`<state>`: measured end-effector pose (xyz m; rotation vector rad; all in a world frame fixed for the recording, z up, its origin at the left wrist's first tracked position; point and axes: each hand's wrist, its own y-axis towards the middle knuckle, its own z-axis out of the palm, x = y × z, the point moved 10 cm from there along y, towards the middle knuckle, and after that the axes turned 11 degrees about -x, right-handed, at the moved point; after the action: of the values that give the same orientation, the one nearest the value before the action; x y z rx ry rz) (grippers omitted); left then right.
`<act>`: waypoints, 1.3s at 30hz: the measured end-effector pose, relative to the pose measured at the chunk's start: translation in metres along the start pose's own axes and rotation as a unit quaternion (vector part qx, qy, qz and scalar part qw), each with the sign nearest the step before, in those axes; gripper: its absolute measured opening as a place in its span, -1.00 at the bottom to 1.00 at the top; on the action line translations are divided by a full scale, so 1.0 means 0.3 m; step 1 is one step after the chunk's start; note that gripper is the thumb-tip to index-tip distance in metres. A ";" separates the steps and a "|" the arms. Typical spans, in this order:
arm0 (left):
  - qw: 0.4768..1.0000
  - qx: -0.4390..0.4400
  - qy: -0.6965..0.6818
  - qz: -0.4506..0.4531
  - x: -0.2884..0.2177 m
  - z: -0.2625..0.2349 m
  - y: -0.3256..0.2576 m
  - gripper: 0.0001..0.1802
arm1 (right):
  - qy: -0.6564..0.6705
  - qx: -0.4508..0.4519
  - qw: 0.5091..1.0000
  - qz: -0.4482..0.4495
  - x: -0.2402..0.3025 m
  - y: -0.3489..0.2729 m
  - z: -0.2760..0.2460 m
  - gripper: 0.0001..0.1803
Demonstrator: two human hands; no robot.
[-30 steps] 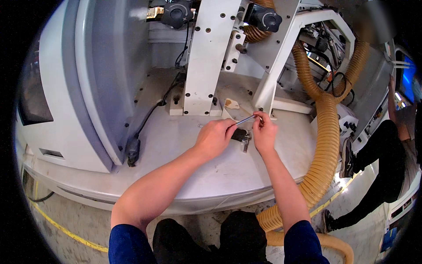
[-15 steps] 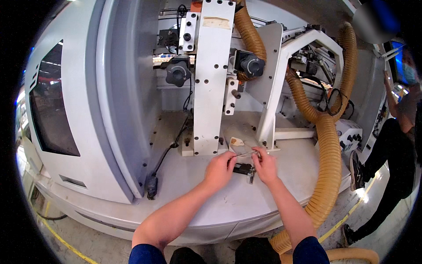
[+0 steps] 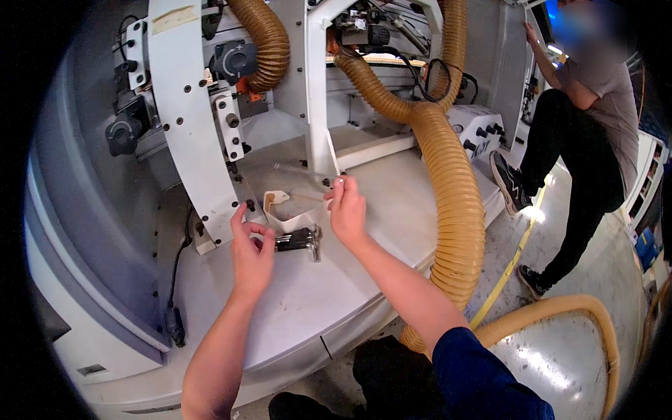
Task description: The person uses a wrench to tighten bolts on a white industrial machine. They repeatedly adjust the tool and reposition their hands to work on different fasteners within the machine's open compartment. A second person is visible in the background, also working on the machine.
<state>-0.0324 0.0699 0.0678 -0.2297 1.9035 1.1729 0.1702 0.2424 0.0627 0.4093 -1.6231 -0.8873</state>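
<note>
My left hand hovers over the pale machine bed, its fingers bent and apart with nothing seen in them. To its right my right hand is raised, thumb and fingertips pinched together. From that pinch a thin, pale, see-through strip seems to run off to the left, blurred by motion. Between the hands lies a folding hex key set with a black body and metal keys at its right end. Just behind it sits a curled white band with a brown-stained end.
A white upright post with black knobs stands at the left. A ribbed tan hose hangs down over the bed's right edge. Beyond, another person stands with one foot raised against the machine. A second hose curves along the floor.
The view has swung to the right. My hands, earlier close together on a thin rod-like thing, have moved apart; the left has let go and the right has lifted away.
</note>
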 end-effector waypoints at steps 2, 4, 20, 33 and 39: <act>1.000 0.012 -0.001 0.000 -0.009 0.016 -0.007 -0.21 | 0.034 -0.070 0.996 0.045 -0.047 0.023 -0.049 -0.72; 1.000 0.024 0.004 0.002 -0.029 0.022 -0.007 -0.22 | 0.057 -0.135 0.985 0.089 -0.093 0.031 -0.086 -0.72; 0.999 0.043 0.023 0.024 0.025 0.045 -0.028 -0.21 | -0.015 0.067 0.993 -0.100 0.064 -0.058 0.046 -0.83; 0.999 0.024 0.037 -0.018 0.019 0.007 -0.011 -0.12 | -0.014 0.152 0.988 -0.039 0.046 -0.085 0.086 -0.82; 0.998 0.053 0.024 0.004 0.003 0.040 -0.032 -0.10 | 0.079 -0.108 0.991 0.014 0.002 0.013 -0.100 -0.80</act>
<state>-0.0208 0.0745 0.0587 -0.1933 2.0032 1.0778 0.1991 0.2350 0.0668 0.2970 -1.3692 -0.9734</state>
